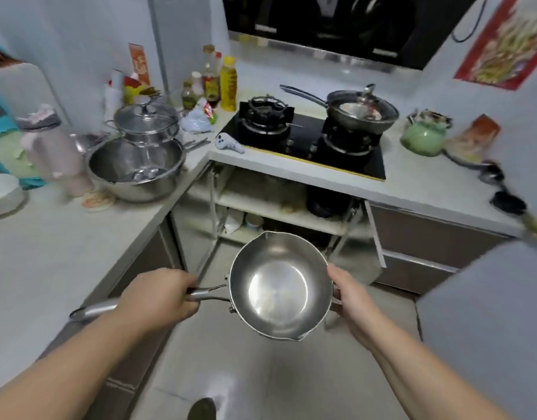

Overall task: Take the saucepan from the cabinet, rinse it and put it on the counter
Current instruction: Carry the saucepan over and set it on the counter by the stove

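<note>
A shiny steel saucepan (279, 287) with a long handle and two pour spouts hangs level in the air above the floor, empty inside. My left hand (159, 297) is shut around its long handle. My right hand (350, 294) holds the small side handle on the pan's right rim. Behind the pan the cabinet (270, 204) under the stove stands open, its white shelves holding a dark pot and small items. The pale counter (49, 253) runs along my left side.
A large steel bowl with a lidded pot (140, 156) stands on the left counter near bottles. The gas stove (309, 137) carries a wok. An open cabinet door (374, 234) sticks out at right. A green kettle (424, 134) sits far right.
</note>
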